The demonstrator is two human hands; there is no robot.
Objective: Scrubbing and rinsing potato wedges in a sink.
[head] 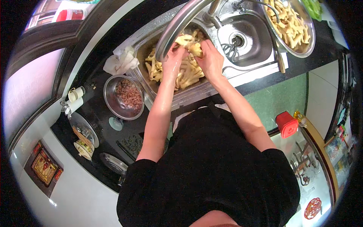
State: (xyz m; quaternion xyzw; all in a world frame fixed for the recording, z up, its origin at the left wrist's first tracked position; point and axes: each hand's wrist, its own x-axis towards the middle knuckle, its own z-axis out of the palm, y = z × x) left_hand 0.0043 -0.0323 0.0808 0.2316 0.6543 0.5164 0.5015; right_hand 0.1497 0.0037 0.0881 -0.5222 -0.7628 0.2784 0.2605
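Note:
Both of my hands are over the large sink basin (154, 88), below the arching metal faucet (176, 26). A pale yellow chicken foot (195, 49) is pinched in the fingers of my right hand (212, 59). My left hand (173, 61) meets the same foot from the other side; its fingertips are partly hidden behind the faucet spout and I cannot tell how firmly they grip. Underneath, a pile of wet chicken feet (188, 74) lies in the basin. Scissors (231, 53) rest beside the drain of the smaller basin (256, 42) on the right.
At upper right stands a metal bowl (311, 42) heaped with chicken feet. A crumpled white cloth (121, 61) sits by the sink's left edge. Below it, a steel bowl (111, 99) holds pinkish-brown scraps. A wooden-handled tool (282, 63) lies along the sink's right side.

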